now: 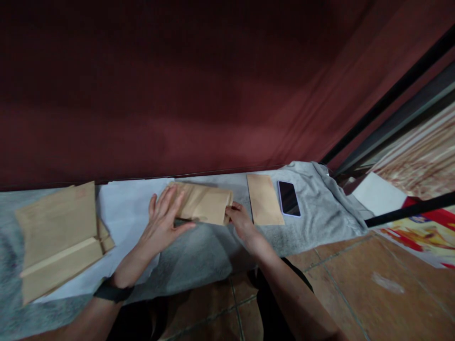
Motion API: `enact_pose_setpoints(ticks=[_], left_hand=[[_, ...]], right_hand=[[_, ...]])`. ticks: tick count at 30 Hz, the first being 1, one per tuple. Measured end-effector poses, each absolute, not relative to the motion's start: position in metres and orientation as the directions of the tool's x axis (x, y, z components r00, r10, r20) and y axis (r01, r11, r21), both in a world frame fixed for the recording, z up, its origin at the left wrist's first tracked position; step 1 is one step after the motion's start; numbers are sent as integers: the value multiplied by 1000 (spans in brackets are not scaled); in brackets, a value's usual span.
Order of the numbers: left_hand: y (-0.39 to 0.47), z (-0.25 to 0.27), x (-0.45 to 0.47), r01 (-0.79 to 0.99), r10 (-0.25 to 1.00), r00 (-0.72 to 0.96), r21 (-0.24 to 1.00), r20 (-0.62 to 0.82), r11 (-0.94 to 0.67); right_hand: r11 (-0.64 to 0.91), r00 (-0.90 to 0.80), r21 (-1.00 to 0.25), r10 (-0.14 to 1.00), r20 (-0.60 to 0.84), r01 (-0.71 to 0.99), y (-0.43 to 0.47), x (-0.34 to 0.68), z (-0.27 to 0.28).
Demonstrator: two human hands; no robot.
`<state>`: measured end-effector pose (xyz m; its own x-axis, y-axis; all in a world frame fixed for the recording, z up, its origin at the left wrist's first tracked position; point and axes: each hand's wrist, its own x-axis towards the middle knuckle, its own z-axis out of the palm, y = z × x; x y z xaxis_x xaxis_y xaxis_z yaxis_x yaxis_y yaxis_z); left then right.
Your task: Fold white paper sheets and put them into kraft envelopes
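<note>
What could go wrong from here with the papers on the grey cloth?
The brown paper packet might crease or tear where the right hand touches its open end. Also, the left forearm reaches across the white sheets, so a careless movement could shift them.

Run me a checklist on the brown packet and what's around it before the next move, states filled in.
1. Left hand on the brown packet: ok, spread at its left end.
2. Right hand at the packet's right end: ok, touching it.
3. Right fingers' exact grip: cannot tell, the tips are partly hidden.
4. Packet's contents: cannot tell, its inside is not visible.
5. Phone apart from the packet: ok, it lies beyond the single brown piece.
6. Large brown pieces at left squared up: not ok, edges jut out.
</note>
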<state>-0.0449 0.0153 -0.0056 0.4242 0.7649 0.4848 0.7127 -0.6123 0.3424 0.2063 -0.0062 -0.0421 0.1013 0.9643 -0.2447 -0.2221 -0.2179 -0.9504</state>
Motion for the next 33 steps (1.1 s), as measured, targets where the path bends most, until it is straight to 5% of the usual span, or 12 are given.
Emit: enact_pose_setpoints(ticks=[4, 8, 10, 13, 26, 33], left_hand=[[4, -8, -23, 598, 876, -116, 737, 469, -315], [-8, -17, 0, 95, 933, -354, 995, 62, -30], [-15, -18, 10, -227, 964, -202, 966, -172, 125], [-24, -14, 23, -378, 951, 78, 874, -300, 307], [-9, -11, 28, -358, 915, 40, 849, -401, 388], [11, 0, -3, -102, 844, 271, 859, -462, 502]], right_hand=[[-217, 145, -927, 952, -270, -305, -8, 204, -37], [-207, 174, -918, 945, -277, -337, -11, 197, -35], [-207, 180, -917, 943, -279, -341, -13, 193, -35], [-205, 179, -917, 944, -278, -343, -15, 189, -35], [-293, -10, -893, 951, -308, -341, -22, 195, -17], [-288, 24, -900, 950, -312, -327, -17, 240, -16]])
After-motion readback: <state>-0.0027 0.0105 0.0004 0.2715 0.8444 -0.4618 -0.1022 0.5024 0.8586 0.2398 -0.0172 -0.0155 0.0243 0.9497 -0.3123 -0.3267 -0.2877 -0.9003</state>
